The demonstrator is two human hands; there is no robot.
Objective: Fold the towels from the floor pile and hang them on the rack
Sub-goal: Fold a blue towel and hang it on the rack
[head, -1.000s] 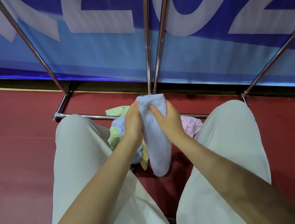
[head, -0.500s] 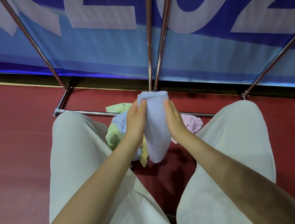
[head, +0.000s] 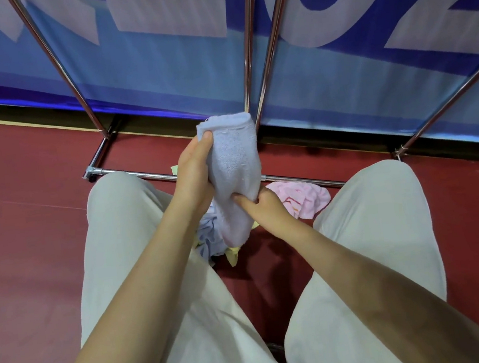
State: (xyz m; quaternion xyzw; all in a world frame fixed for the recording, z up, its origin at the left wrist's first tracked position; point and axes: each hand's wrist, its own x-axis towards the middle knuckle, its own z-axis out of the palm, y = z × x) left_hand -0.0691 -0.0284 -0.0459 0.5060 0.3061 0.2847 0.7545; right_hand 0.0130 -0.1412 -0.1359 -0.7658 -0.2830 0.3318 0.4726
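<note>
The left hand [head: 194,173] grips the top of a blue towel [head: 232,164] so it hangs folded above the floor pile [head: 209,241]. The right hand [head: 265,208] pinches its lower half, probably to fold again beneath the rack [head: 249,45].

Towel pile [head: 300,201] before rack [head: 248,61]

Loose pale beige trousers [head: 142,282] on both legs; forearms bare, sleeveless.
</note>
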